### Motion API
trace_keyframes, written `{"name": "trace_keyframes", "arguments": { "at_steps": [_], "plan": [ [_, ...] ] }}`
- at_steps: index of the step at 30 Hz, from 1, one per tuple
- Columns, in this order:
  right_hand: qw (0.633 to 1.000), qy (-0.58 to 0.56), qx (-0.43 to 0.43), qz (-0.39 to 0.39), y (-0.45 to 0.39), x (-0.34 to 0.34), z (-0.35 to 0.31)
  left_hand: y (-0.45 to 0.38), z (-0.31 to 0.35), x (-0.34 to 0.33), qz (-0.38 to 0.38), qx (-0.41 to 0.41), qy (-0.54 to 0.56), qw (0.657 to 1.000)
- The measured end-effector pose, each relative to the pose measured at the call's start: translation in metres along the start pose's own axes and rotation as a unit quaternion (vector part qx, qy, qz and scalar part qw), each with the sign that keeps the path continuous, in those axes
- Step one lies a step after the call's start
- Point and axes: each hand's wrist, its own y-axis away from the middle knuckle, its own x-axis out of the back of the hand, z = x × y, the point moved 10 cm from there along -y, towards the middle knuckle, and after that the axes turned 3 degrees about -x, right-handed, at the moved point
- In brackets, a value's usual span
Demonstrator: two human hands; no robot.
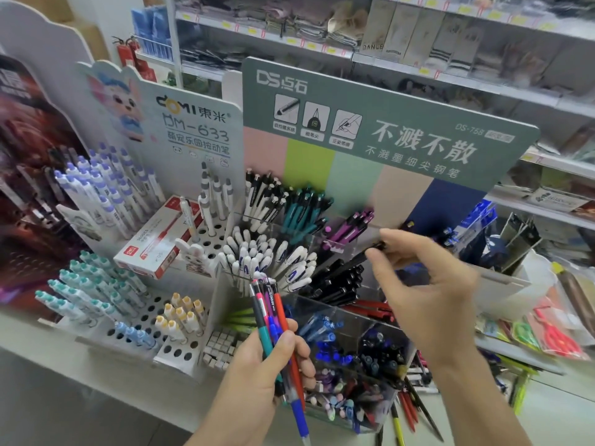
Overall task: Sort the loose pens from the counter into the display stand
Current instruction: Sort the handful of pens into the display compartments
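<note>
A red-and-white cardboard box (157, 237) lay flat on the white perforated pen rack, and everything else stood relative to it. Just beside its right end sat a small white rabbit figure (192, 252). Far behind it, up to the left, stood red fire extinguishers (128, 53). Well to its upper right ran white metal shelves (418, 64) of folded socks (447, 43). Far to its right, lower down, lay red-handled scissors (558, 336) in clear packets.

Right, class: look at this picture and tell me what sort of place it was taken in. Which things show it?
Most likely a stationery shop. A branded display stand holds pens sorted by colour in clear compartments, a second stand holds more pens in rows, and shelves behind carry packaged goods with price tags.
</note>
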Motion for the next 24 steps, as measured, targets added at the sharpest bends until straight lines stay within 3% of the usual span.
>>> {"name": "trace_keyframes", "arguments": {
  "at_steps": [6, 11, 18, 24],
  "plan": [
    [0.992, 0.084, -0.023, -0.095, 0.034, -0.057, 0.036, -0.005, -0.002, 0.005, 0.008, 0.001, -0.008, 1.000],
    [0.973, 0.195, -0.075, -0.099, 0.063, -0.065, 0.041, -0.007, -0.005, 0.004, -0.001, 0.010, -0.016, 1.000],
    [0.990, 0.116, -0.074, -0.023, 0.038, -0.073, 0.043, -0.007, -0.002, -0.009, -0.032, 0.021, 0.020, 0.999],
    [0.991, 0.096, -0.077, -0.056, 0.040, -0.064, 0.022, -0.005, -0.008, -0.012, -0.062, 0.045, 0.029, 0.997]
  ]
}}
